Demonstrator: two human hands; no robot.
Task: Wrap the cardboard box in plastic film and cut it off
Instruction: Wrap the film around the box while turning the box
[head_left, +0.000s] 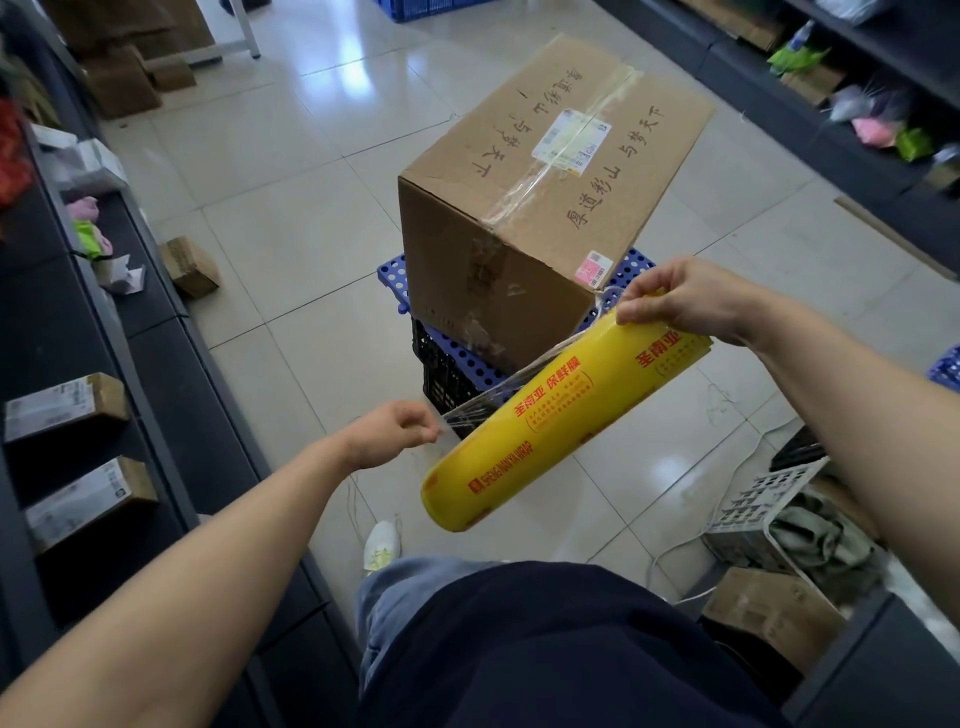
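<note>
Brown taped cardboard box (524, 208) sits unwrapped; right hand (691, 301) grips the yellow film roll (561, 415), left hand (395, 431) pinches clear film (472, 413). Best anchor it flat on a corner.

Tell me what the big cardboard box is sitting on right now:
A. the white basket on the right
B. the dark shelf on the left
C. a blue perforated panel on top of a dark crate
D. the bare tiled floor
C: the cardboard box stands tilted on a blue perforated panel that lies over a dark crate, clear of the floor, while the right hand holds the yellow film roll in front of it.
</note>
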